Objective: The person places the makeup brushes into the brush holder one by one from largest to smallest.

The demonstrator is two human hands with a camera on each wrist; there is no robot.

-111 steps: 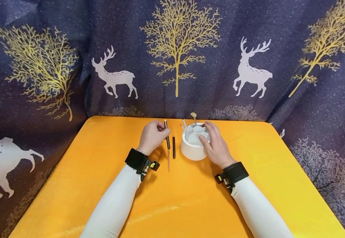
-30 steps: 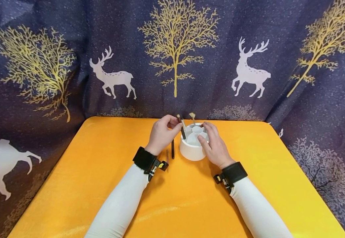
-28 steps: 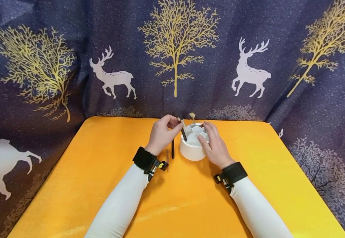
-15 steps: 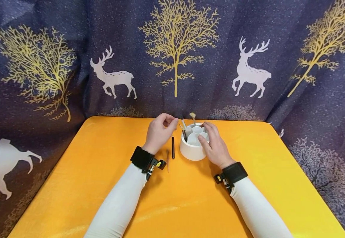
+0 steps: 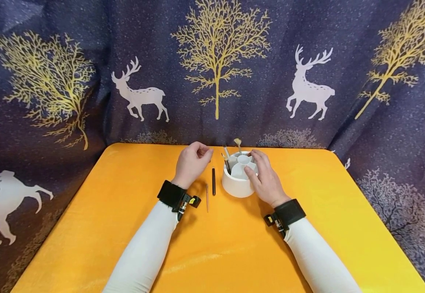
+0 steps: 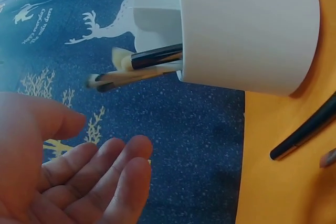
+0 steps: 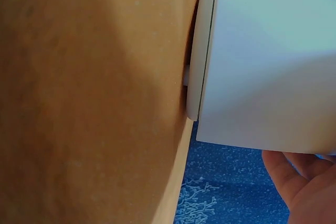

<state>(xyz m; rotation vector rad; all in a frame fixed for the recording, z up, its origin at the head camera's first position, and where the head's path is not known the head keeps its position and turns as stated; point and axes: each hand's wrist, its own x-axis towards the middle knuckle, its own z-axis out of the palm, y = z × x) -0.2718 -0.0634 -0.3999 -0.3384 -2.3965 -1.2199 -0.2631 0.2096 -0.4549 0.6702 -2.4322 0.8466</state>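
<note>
A white round desk organizer (image 5: 238,187) with several compartments stands on the table. Several makeup brushes stick up from it, among them a fan-shaped one (image 5: 238,141) and a dark-handled one (image 5: 228,166) at the left rim. My right hand (image 5: 268,181) holds the organizer by its right side, thumb over the rim; in the right wrist view the fingers (image 7: 283,174) lie against the wall. Left of the organizer, my left hand (image 5: 192,164) hovers with loosely bent fingers and nothing in them; the left wrist view shows the bare palm (image 6: 68,182).
Between my left hand and the organizer lie a black stick-like brush (image 5: 214,182) and a thin reddish-brown one (image 5: 207,198). The table has an orange cloth (image 5: 212,252). Behind it hangs a dark blue curtain (image 5: 263,81) with deer and trees.
My left hand brought the dark-handled brush from the left into the organizer, let go of it and drew back left. My right hand has stayed on the organizer.
</note>
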